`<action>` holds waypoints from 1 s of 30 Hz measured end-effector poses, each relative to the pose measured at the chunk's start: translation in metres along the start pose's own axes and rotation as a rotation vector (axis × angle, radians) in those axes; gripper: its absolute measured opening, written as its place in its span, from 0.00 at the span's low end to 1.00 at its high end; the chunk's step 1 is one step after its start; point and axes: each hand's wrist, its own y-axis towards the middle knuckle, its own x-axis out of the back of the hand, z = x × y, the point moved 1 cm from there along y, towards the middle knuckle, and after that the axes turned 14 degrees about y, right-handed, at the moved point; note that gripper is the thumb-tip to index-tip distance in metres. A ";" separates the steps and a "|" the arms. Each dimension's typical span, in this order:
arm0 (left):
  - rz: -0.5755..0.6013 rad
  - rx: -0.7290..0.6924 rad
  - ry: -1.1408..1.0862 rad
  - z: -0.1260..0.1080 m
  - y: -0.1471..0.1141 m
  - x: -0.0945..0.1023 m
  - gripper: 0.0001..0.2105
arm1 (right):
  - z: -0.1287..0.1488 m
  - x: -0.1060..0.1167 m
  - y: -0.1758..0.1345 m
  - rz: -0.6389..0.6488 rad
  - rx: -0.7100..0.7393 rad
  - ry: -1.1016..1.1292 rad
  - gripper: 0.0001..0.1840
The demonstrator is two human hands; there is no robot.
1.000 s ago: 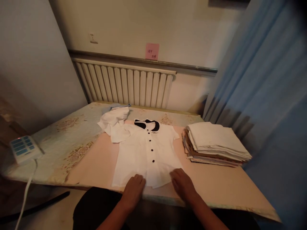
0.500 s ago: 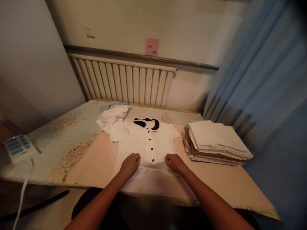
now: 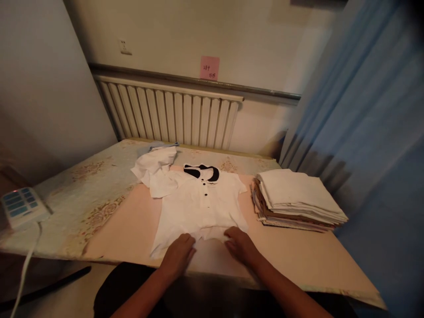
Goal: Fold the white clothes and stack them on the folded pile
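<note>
A small white short-sleeved shirt lies face up, its black-trimmed collar pointing away from me. Dark buttons run down from the neck; the lower ones do not show. At the near hem, my left hand is closed with its fingertips pinching the cloth left of centre. My right hand grips the same hem on the right, thumb and fingers pressed together. Between both hands the hem bunches slightly. Part of each hand's grip is hidden behind the knuckles.
Another crumpled white garment overlaps the shirt's left sleeve area. A stack of folded cloths sits at the right. A white power strip with a cord is on the table's left. A radiator and blue curtain border it.
Both hands have moved toward me, drawing the shirt's hem nearer the table edge. The lower buttons, visible before, are now out of sight.
</note>
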 end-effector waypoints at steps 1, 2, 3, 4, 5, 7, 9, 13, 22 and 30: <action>0.025 0.017 0.027 0.000 -0.007 -0.003 0.07 | -0.002 -0.001 -0.009 0.010 0.006 -0.047 0.12; 0.047 0.040 0.067 0.002 -0.012 -0.004 0.08 | -0.004 -0.001 -0.017 0.022 0.014 -0.106 0.11; 0.068 0.062 0.114 0.004 -0.015 -0.004 0.08 | -0.006 -0.001 -0.022 0.037 0.021 -0.171 0.09; 0.088 0.080 0.163 0.006 -0.016 -0.003 0.09 | -0.008 -0.001 -0.025 0.054 0.024 -0.236 0.07; 0.107 0.092 0.210 0.008 -0.016 -0.001 0.09 | -0.010 -0.001 -0.027 0.069 0.022 -0.294 0.06; 0.139 0.096 0.284 0.012 -0.015 0.001 0.10 | -0.013 -0.003 -0.027 0.084 0.014 -0.386 0.07; 0.160 0.083 0.329 0.013 -0.013 0.001 0.11 | -0.015 -0.005 -0.026 0.081 0.015 -0.443 0.07; 0.175 0.063 0.349 0.017 -0.011 0.001 0.11 | -0.017 -0.003 -0.023 0.064 0.009 -0.496 0.07; 0.147 0.000 0.269 0.020 -0.026 0.021 0.07 | -0.028 0.024 -0.033 0.117 0.022 -0.488 0.08; 0.215 -0.016 0.279 0.011 -0.038 0.008 0.09 | -0.028 0.011 -0.052 0.113 0.025 -0.505 0.06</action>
